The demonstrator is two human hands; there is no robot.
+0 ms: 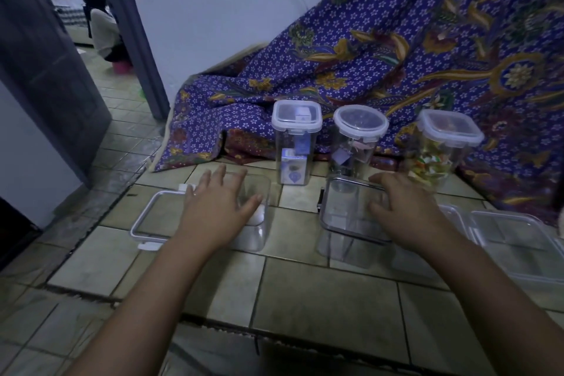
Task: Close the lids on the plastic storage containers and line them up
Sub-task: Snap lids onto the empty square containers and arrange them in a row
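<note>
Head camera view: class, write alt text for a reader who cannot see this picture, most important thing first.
A person's left hand rests open on a clear container whose lid lies beside it on the tiled floor, while the right hand rests on a lidded clear container. Three closed containers stand in a row behind, before a patterned purple cloth.

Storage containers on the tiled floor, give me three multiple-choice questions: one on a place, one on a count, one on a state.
1. The loose lid lies where?
A. left of the left hand
B. on the cloth
C. on the round container

2. How many tall containers stand lidded in the back row?
A. one
B. three
C. five

3. The container under the right hand is?
A. full of snacks
B. tipped over
C. lidded

A: it lies flat on tiles beside that hand.
B: square, round, square.
C: a dark-rimmed lid sits on it.
</note>
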